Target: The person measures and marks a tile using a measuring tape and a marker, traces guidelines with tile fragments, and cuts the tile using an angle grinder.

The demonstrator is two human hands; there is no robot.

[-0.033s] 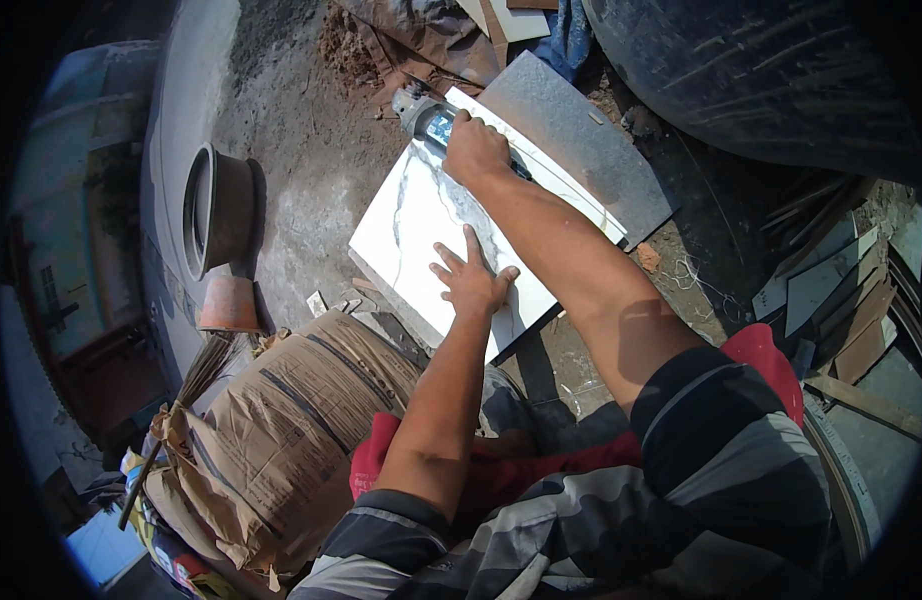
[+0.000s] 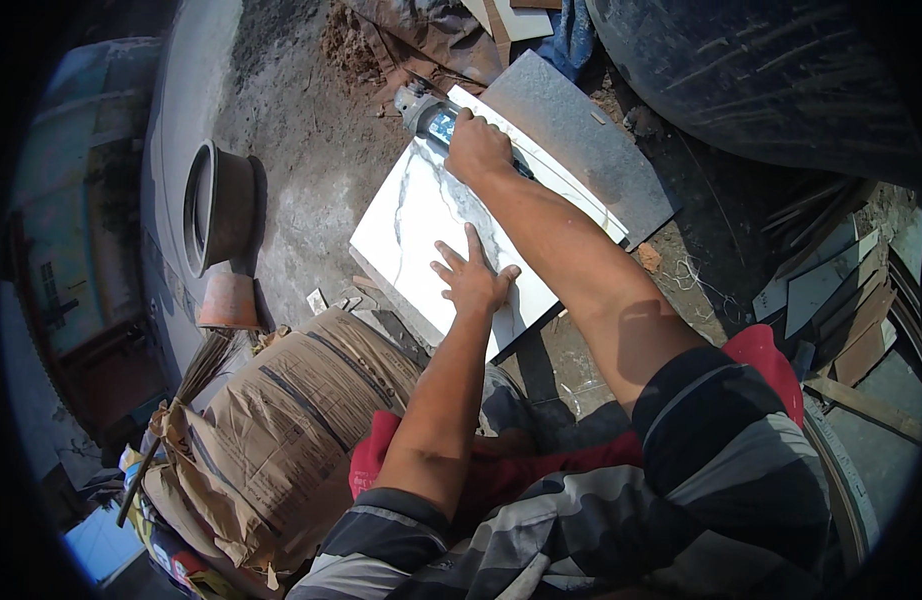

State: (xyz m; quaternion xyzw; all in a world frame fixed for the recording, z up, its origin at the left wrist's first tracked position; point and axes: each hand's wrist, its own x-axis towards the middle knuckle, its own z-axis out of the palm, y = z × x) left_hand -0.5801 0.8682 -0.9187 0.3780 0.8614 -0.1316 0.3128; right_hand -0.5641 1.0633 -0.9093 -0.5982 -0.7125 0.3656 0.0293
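A white tile with grey marble-like veins lies tilted across the ground in front of me. My left hand rests flat on it, fingers spread, pressing near its middle. My right hand is wrapped round the body of an angle grinder, whose grey head points to the far left at the tile's far corner. The disc is hard to make out. Along the tile's right side runs a narrow pale strip, next to the grinder and my right forearm. Beneath and beyond it sits a grey slab.
At the left stand a round basin and an orange bucket. Brown paper sacks lie close on my left, with a twig broom. A large dark rounded container fills the far right. Tile offcuts are piled at the right.
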